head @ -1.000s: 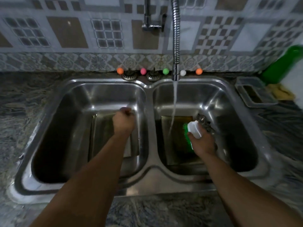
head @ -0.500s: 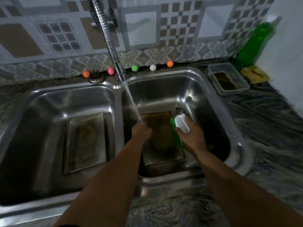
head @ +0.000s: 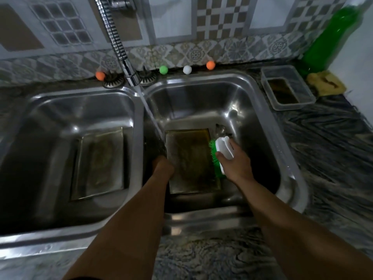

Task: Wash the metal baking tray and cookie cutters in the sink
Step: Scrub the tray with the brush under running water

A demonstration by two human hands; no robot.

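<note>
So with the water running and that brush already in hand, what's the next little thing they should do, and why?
Probably bring the brush left onto the tray in the right basin and start scrubbing. The right hand grips the brush at the tray's right edge, its green bristles facing the tray, the tray looks brown and stained, and the left hand is at the tray's left edge, where the water lands.

green-bristled white brush [head: 222,153], green bottle [head: 327,40]

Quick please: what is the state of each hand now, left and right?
Left hand: at the left edge of the metal baking tray in the right basin; cannot be told whether it grips.
Right hand: holds the white scrubbing brush with green bristles.
</note>
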